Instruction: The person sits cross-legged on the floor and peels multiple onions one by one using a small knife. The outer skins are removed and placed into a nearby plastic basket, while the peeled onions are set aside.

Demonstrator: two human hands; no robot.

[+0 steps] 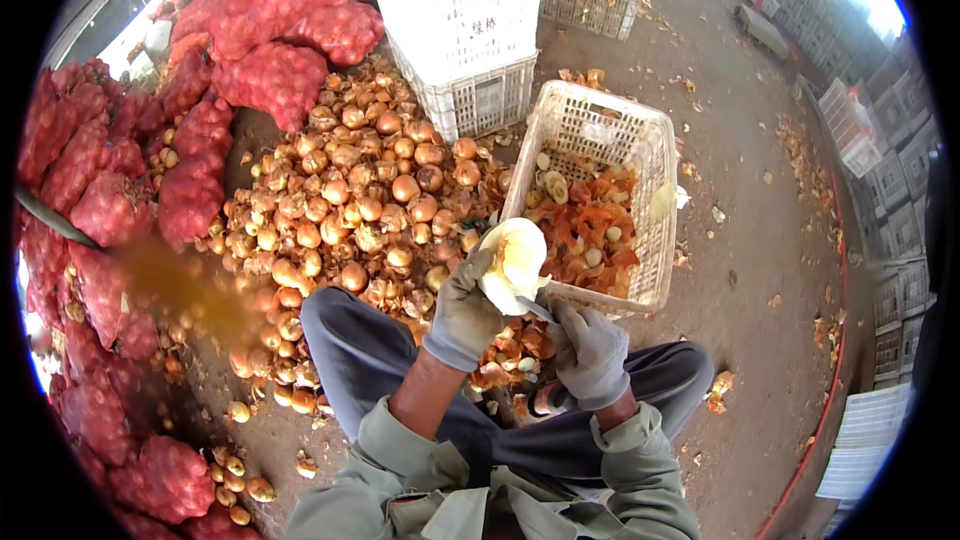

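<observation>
Peeled onion (pixel 514 262) over dirt floor (pixel 745 190), amid red sacks (pixel 270 80), crates (pixel 590 155).

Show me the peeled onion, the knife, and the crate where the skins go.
peeled onion (pixel 513 262), head view, on its pale bare side.
knife (pixel 535 309), head view, on the blade below the onion.
crate of skins (pixel 590 123), head view, on its white mesh far wall.

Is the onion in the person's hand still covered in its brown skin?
No, the onion in the gloved left hand is peeled pale white, unlike the brown onions in the pile.
</observation>
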